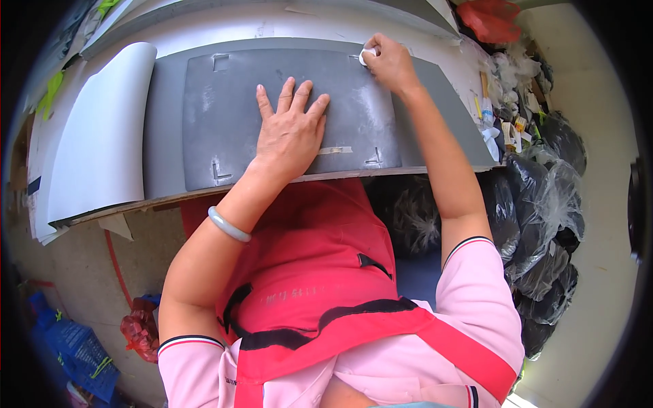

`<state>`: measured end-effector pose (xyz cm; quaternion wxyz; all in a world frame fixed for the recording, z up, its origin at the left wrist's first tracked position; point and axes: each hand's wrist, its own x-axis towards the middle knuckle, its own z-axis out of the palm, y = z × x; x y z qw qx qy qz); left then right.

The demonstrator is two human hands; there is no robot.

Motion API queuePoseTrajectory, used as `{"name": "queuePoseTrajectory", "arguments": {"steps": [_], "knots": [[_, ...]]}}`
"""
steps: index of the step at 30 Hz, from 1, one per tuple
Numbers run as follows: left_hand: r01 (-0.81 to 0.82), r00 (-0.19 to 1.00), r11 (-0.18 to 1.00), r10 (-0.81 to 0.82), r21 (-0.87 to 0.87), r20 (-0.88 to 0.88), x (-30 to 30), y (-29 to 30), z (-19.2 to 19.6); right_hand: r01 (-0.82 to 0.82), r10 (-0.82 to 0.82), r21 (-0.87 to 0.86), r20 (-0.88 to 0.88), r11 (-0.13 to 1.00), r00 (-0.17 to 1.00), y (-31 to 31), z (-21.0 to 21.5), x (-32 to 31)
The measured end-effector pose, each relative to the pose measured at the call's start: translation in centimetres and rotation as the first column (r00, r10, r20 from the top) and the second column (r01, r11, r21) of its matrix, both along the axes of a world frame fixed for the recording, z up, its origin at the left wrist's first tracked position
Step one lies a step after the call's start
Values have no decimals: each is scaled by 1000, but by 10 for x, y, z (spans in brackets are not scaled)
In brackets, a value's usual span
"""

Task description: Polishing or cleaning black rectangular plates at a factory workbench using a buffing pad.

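A dark grey rectangular template (228, 95) lies on a larger grey sheet (163, 129). Small cut-outs mark its corners, with white smears around them and elsewhere on its face. My left hand (289, 132) presses flat on its middle, fingers spread, beside a short strip of tan tape (335, 150). At the far right corner cut-out, my right hand (394, 68) pinches a small piece of white chalk (368, 57) against the template. The fingers partly cover the chalk.
At the left, the sheet's pale end curls over in a roll (102, 129). Clear and black plastic bags (544, 204) crowd the table's right side, below a red bag (488, 20). A blue bag (78, 353) stands on the floor at lower left.
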<state>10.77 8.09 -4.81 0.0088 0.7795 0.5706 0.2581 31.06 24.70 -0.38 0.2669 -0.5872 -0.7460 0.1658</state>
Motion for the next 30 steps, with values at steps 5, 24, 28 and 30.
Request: {"name": "queuePoseTrajectory", "arguments": {"steps": [5, 24, 28, 30], "knots": [[-37, 999, 999, 36, -28, -21, 0, -2, 3, -55, 35, -224, -93, 973, 995, 1, 23, -7], [-4, 1000, 1000, 4, 30, 17, -1, 1, -4, -547, 535, 61, 142, 835, 833, -13, 6, -223], [9, 1000, 999, -10, 43, 28, -1, 1, -8, -549, 526, 16, 264, 835, 808, -13, 8, -228], [9, 999, 997, -12, 79, 38, -1, 2, -8, -536, 485, -7, 435, 844, 759, -11, 12, -228]]}}
